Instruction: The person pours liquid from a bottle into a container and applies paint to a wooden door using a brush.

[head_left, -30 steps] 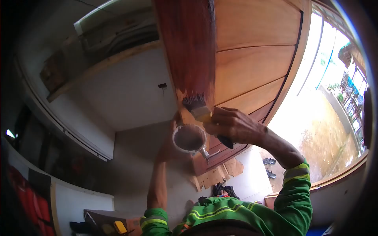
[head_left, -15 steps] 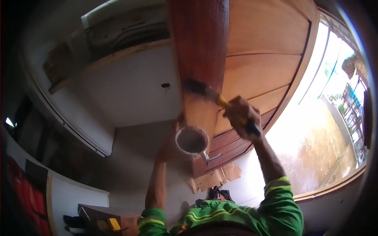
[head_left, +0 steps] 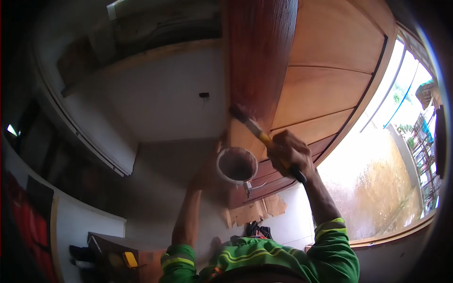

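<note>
A paintbrush with a yellow and black handle is in my right hand, the fingers wrapped round the handle. Its dark bristles press against the door edge stile, a wooden board that is dark red-brown and glossy above and pale brown below the brush. My left hand grips the side of a round can with a pale rim, just below the brush. The can's inside is dark, and a wire handle hangs from its right side. Some of my left fingers are hidden behind the can.
Lighter wooden panels of the door spread to the right, beside a bright opening onto a stained outdoor wall. Torn cardboard lies on the floor under the door. A yellow object rests on a box-like surface at lower left.
My right hand has brought the brush slightly lower on the board, and the dark coat reaches further down. The view has shifted, so the door and can appear further right.
</note>
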A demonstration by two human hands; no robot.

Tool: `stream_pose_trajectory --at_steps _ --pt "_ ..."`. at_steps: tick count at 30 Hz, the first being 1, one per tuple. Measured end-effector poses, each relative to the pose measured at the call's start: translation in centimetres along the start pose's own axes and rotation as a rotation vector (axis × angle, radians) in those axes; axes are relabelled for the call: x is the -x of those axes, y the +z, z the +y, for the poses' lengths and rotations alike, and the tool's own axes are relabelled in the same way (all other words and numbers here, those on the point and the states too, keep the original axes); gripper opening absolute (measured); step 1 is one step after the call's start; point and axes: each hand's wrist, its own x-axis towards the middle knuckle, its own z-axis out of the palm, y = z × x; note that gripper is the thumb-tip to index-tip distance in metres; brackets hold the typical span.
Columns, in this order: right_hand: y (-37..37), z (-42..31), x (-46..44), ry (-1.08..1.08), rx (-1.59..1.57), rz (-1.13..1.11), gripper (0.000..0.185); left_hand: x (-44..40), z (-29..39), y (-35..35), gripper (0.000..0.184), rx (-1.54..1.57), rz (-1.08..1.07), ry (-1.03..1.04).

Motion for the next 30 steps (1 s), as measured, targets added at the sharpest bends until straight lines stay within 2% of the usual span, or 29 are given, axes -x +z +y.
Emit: stream_pose_trajectory --at_steps 1,3,8,11,14,15,18,19,21,25,28,30 --pt "-0.3 0.3 0.1 0.043 0.001 -0.021 0.037 0.0 -0.7 -0.4 0.154 -0.071 -0.001 0.075" --pt "-1.1 0.5 0.1 0.118 0.012 -0.062 0.037 0.3 -0.6 -0.4 0.154 -0.091 -0.015 0.051" --pt "-3.1 -2.3 -5.8 -0.088 0.192 0.046 0.04 0.2 -0.7 -0.1 0.154 -0.089 0.002 0.012" --pt "-1.4 -0.8 -3.3 -0.094 0.25 -0.318 0.034 0.6 -1.4 -1.0 0.152 -0.199 -0.018 0.012" --pt "-0.7 -2.2 -0.6 -0.01 0.208 -0.442 0.037 0.8 -2.0 -1.4 0.149 -0.296 -0.004 0.048" --pt "-1.5 -3.1 -1.1 0.031 0.165 -0.462 0.039 0.6 0.3 -0.5 0.149 -0.271 0.005 0.026" --pt "-4.0 -4.0 -5.0 -0.094 0.233 -0.263 0.045 0.3 -0.3 -0.9 0.149 -0.275 -0.036 0.111" --pt "-3.8 -2.8 -5.7 -0.159 0.221 -0.121 0.048 0.3 -0.4 -0.9 0.149 -0.261 -0.046 0.13" --pt "-3.6 -1.7 -6.7 -0.134 0.365 -0.104 0.049 0.2 0.3 -0.7 0.149 -0.206 -0.046 0.131" --pt "-1.0 -1.7 0.8 -0.029 0.282 -0.3 0.041 1.7 -0.7 -1.5 0.142 -0.152 0.012 0.047" --pt "-2.4 -2.7 1.4 0.046 0.163 -0.252 0.036 2.8 -0.6 -2.2 0.142 -0.164 0.026 0.039" --pt "-3.2 -3.1 0.0 0.271 0.381 -0.303 0.022 3.4 0.5 -2.4 0.143 -0.214 0.004 0.051"
